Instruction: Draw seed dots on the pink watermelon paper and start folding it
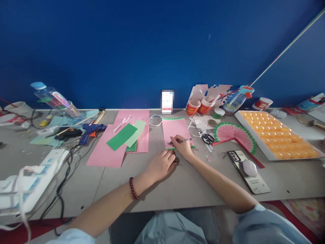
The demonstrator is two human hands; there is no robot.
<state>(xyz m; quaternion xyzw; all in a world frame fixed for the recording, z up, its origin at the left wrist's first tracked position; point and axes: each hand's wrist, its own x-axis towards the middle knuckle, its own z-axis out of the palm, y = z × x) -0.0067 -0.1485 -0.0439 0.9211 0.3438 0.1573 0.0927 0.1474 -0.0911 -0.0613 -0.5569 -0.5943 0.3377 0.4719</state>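
Observation:
A pink sheet of paper (175, 127) with green strips along its top and bottom edges lies before me. Rows of small dark dots run across its upper part, and more dots show lower down. My right hand (182, 145) rests on the lower part, closed around a pen (186, 140) whose tip points at the paper. My left hand (162, 163), with a dark red bead bracelet (133, 188) at the wrist, lies on the table by the bottom edge, fingers curled. A small dark thing pokes out by its fingertips, too small to name.
Left are pink sheets (106, 149), green paper (122, 136), a blue glue gun (88, 132) and a power strip (43, 179). Right are black scissors (208, 138), a pink-green paper fan (233, 132), a phone (248, 173), red paper cups (193, 106) and a tray of orange balls (278, 135).

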